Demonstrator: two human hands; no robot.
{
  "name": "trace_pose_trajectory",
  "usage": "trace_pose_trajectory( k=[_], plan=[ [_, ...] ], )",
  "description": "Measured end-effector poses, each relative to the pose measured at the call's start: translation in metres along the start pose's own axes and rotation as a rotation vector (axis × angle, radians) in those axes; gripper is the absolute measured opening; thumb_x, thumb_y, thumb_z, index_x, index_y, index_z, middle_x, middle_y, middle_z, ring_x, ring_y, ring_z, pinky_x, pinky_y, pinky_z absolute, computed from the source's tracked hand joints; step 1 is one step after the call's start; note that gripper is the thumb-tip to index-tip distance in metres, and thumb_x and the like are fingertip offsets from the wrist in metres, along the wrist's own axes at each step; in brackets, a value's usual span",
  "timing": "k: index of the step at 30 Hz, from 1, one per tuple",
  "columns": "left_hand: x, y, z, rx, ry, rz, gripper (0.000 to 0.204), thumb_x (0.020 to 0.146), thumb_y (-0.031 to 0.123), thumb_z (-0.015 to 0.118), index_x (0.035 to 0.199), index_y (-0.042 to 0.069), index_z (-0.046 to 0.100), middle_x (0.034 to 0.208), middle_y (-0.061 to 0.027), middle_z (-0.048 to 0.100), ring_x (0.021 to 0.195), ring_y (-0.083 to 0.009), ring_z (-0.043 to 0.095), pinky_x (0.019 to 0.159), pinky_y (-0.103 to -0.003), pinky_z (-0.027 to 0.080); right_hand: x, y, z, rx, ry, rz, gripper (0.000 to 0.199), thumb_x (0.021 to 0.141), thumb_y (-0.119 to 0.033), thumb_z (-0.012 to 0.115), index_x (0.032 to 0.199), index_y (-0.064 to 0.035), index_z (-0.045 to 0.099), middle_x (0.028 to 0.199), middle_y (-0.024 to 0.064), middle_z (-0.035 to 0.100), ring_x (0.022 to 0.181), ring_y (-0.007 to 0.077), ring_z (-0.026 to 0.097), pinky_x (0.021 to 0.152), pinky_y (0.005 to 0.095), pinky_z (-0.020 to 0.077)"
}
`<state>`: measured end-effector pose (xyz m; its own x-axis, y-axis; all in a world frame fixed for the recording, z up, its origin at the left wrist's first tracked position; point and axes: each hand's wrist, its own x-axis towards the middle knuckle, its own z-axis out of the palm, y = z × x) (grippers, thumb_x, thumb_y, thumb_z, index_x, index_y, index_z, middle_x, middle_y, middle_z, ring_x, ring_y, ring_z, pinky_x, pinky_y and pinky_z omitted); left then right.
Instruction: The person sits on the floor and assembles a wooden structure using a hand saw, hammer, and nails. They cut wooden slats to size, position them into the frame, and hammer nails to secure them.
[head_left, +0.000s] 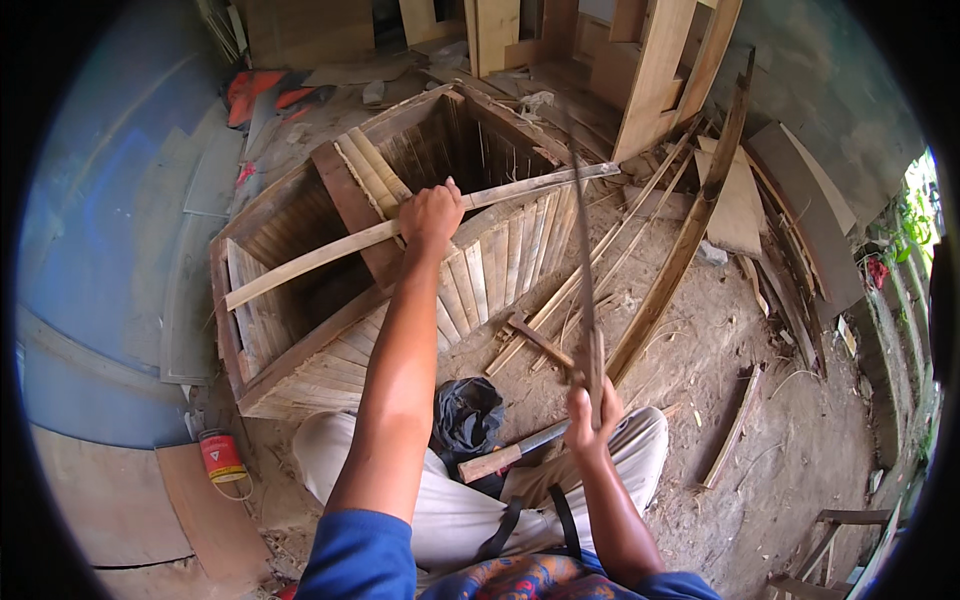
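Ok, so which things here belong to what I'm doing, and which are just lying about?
Likely part of it:
wooden slat, in your left hand
slatted wooden box, beneath the slat
long thin piece, in your right hand, material unclear
wooden-handled tool and hammer-like tool, both close by

Likely just lying about:
red can, left of you
long curved plank, right of the box

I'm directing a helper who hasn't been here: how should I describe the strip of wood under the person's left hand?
Find the big slatted wooden box in the middle. Across its open top runs a long, thin wooden strip, with the left hand closed over it. Unlike the shorter pale pieces near that hand, it spans the whole opening.
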<state>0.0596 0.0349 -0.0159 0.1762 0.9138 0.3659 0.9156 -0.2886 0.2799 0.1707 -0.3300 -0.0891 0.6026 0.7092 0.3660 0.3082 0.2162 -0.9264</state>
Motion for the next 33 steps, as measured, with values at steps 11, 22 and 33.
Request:
trace_pose_trajectory(
  k=[11,22,33],
  plan=[
    [-0.031,-0.005,-0.032,-0.059,0.31,0.438,0.055,0.103,0.032,0.044,0.063,0.003,0.07,0.068,-0.0222,0.068,0.065,-0.0399,0.066,0.065,-0.051,0.056,-0.111,0.129,-0.045,-0.564,0.037,0.448,0.03,0.093,-0.026,0.071,0.087,-0.0008,0.056,0.067,0.0173,0.063,0.055,0.0309,0.059,0.057,0.0404,0.048],
    [-0.128,-0.002,-0.147,-0.171,-0.257,0.366,0.039,0.103,0.033,0.048,0.092,-0.001,0.064,0.085,-0.0295,0.066,0.085,-0.051,0.063,0.074,-0.057,0.049,-0.087,0.078,-0.015,-0.59,-0.244,0.002,0.051,0.078,-0.021,0.081,0.121,-0.0026,0.058,0.126,0.0215,0.055,0.118,0.0411,0.054,0.099,0.0486,0.0444],
    [-0.24,-0.006,-0.127,-0.288,-1.026,0.403,0.05,0.104,0.047,0.049,0.105,-0.001,0.062,0.099,-0.0284,0.068,0.097,-0.0463,0.064,0.084,-0.05,0.051,-0.026,-0.052,-0.012,-0.601,-0.637,-0.393,0.036,0.086,-0.023,0.074,0.116,-0.0045,0.065,0.107,0.0142,0.065,0.104,0.0338,0.064,0.085,0.0461,0.0503]
  ],
)
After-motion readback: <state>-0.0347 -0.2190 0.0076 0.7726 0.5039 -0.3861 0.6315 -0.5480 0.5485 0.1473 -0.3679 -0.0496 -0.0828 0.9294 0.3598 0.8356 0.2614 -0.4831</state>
